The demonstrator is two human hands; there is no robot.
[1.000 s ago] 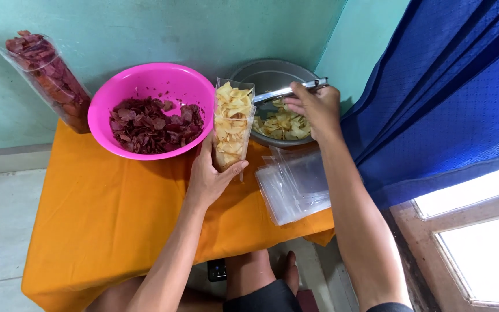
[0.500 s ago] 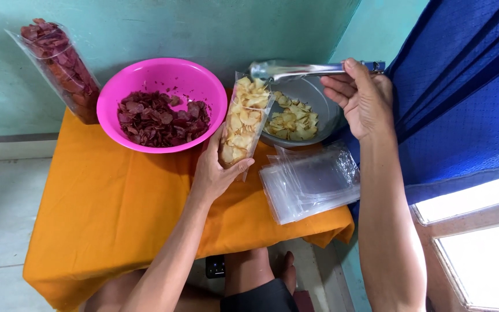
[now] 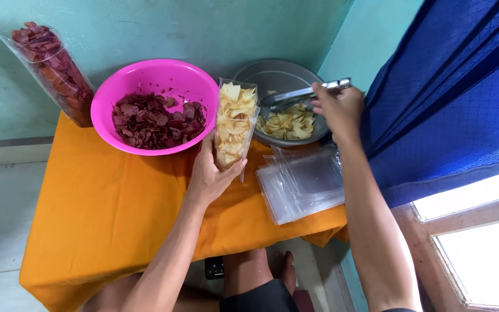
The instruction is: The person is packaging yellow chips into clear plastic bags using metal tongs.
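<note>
Yellow chips nearly fill clear bag [image 3: 233, 128], left hand [image 3: 210, 173] fingers wrapped round it; right hand [image 3: 337, 107] fingers clamp metal tongs [image 3: 301, 94] over grey bowl [image 3: 278, 75], chips remaining; empty bags [image 3: 301, 185] wait on desk [image 3: 111, 214].

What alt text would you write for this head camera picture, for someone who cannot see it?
A person's left hand holds upright a clear bag of pale yellow chips on an orange tablecloth, while the right hand dips metal tongs into a grey bowl of the same chips. Nearby sit a pink bowl of dark red chips and a stack of empty clear bags.
</note>
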